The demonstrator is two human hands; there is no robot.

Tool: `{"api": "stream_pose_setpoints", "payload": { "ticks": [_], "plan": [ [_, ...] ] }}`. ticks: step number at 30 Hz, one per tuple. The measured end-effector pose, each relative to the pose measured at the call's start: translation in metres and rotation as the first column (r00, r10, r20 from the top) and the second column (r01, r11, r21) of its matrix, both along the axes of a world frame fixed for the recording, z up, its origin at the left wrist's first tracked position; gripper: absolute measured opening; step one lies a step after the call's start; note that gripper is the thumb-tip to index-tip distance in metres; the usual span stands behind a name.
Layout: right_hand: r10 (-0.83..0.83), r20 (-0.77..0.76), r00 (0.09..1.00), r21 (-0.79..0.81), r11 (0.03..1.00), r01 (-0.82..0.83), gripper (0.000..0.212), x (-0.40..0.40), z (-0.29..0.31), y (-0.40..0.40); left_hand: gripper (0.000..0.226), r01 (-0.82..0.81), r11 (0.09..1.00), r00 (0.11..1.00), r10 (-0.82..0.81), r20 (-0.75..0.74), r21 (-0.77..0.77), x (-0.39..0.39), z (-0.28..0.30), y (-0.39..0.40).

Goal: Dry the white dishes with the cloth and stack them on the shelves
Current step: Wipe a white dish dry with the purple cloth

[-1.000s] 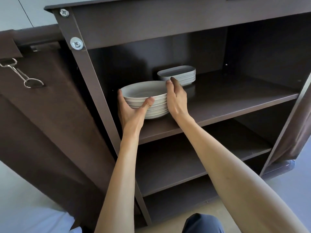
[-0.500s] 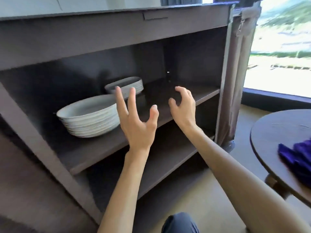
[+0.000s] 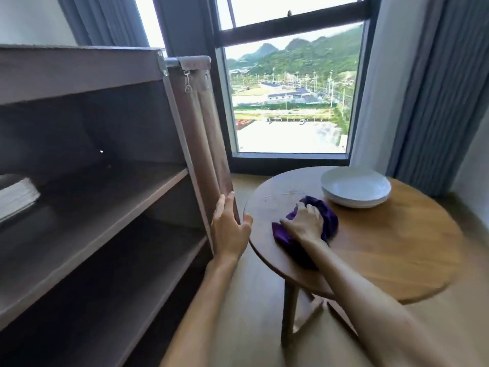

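They've turned from the shelves (image 3: pixel 111 197) back to the table (image 3: pixel 397 247): right hand (image 3: pixel 307 223) grabs the cloth (image 3: pixel 325 213), left hand (image 3: pixel 230 229) loose and empty, plates (image 3: pixel 356 190) still waiting to dry.

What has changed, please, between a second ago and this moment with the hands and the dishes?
Both hands let go of the bowl stack on the shelf and swung right. The right hand now rests on the purple cloth on the round table; the left hand hangs open. The shelved dishes stayed put.
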State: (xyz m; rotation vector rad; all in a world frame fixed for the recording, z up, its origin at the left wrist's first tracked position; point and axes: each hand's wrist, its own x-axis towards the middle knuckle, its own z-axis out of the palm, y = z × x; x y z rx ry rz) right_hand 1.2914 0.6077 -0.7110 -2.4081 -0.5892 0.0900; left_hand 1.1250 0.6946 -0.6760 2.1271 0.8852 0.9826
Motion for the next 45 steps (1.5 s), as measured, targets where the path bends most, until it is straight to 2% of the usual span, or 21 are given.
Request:
{"api": "stream_pose_setpoints", "payload": {
  "ticks": [2, 3, 5, 7, 13, 16, 20, 23, 26, 27, 29, 33, 40, 45],
  "plan": [
    [0.022, 0.047, 0.999, -0.138, 0.990, -0.016, 0.084, 0.011, -0.012, -0.013, 0.062, 0.077, 0.994, 0.994, -0.083, -0.077, -0.080, 0.028, -0.008, -0.011],
    [0.007, 0.069, 0.998, -0.149, 0.989, 0.003, 0.082, 0.018, -0.017, -0.019, 0.061, 0.125, 0.987, 0.981, -0.138, -0.133, -0.101, 0.041, -0.014, -0.019],
    [-0.047, 0.137, 0.989, -0.105, 0.993, 0.061, 0.059, 0.029, -0.020, -0.027, 0.061, 0.207, 0.971, 0.944, -0.231, -0.235, -0.122, 0.061, -0.024, -0.031],
    [-0.088, 0.185, 0.979, -0.080, 0.991, 0.104, 0.039, 0.038, -0.020, -0.038, 0.061, 0.231, 0.962, 0.925, -0.264, -0.274, -0.147, 0.076, -0.028, -0.036],
    [-0.207, 0.192, 0.959, 0.064, 0.978, 0.198, 0.021, 0.056, -0.025, -0.071, 0.049, 0.145, 0.939, 0.965, -0.203, -0.164, -0.312, 0.144, -0.015, -0.046],
    [-0.249, 0.184, 0.951, 0.123, 0.966, 0.229, 0.017, 0.062, -0.028, -0.079, 0.044, 0.164, 0.908, 0.962, -0.234, -0.142, -0.386, 0.183, -0.013, -0.052],
    [-0.278, 0.178, 0.944, 0.158, 0.955, 0.251, 0.018, 0.068, -0.031, -0.086, 0.025, 0.143, 0.865, 0.960, -0.239, -0.145, -0.480, 0.237, -0.017, -0.056],
    [-0.252, 0.205, 0.946, 0.151, 0.963, 0.224, 0.018, 0.068, -0.035, -0.084, 0.043, 0.101, 0.840, 0.963, -0.218, -0.161, -0.532, 0.272, -0.024, -0.063],
    [-0.250, 0.213, 0.945, 0.161, 0.963, 0.218, 0.017, 0.070, -0.037, -0.083, 0.058, 0.024, 0.869, 0.951, -0.172, -0.256, -0.494, 0.300, -0.028, -0.069],
    [-0.252, 0.225, 0.941, 0.160, 0.962, 0.220, 0.016, 0.071, -0.038, -0.083, 0.061, -0.008, 0.877, 0.948, -0.147, -0.284, -0.481, 0.306, -0.028, -0.069],
    [-0.255, 0.232, 0.939, 0.158, 0.962, 0.222, 0.017, 0.073, -0.039, -0.082, 0.051, -0.056, 0.878, 0.947, -0.105, -0.305, -0.476, 0.315, -0.030, -0.067],
    [-0.252, 0.231, 0.940, 0.141, 0.964, 0.224, 0.018, 0.075, -0.038, -0.082, 0.029, -0.048, 0.892, 0.955, -0.091, -0.283, -0.449, 0.322, -0.030, -0.060],
    [-0.241, 0.220, 0.945, 0.120, 0.968, 0.219, 0.020, 0.074, -0.037, -0.083, 0.025, -0.009, 0.930, 0.983, -0.059, -0.171, -0.368, 0.315, -0.021, -0.053],
    [-0.253, 0.230, 0.940, 0.116, 0.966, 0.231, 0.022, 0.073, -0.037, -0.083, 0.028, 0.039, 0.850, 0.999, -0.051, -0.008, -0.526, 0.307, -0.012, -0.041]
  ]
}}
